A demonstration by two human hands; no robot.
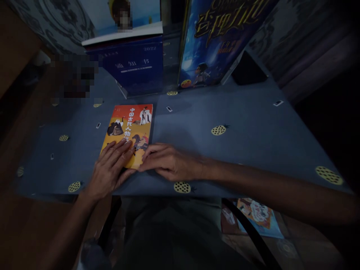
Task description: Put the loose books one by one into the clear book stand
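Observation:
A closed book [116, 120] with a red and yellow cover, Chinese lettering and painted figures lies on the blue tablecloth near the table's front edge. Across its lower left part rests my left hand [111, 167], palm down with the fingers stretched out over the cover. At the book's lower right corner, my right hand [168, 161] has its thumb and fingers pinched together on the edge. Whether any pages are caught between those fingertips is too dim to see.
Behind the book stand a dark blue booklet [137, 71] marked 2022 and a tall blue book [213, 48] with gold lettering. A black object [249, 69] lies at the back right. Below the table edge, another colourful book [260, 217] lies beside a black curved bar [250, 230].

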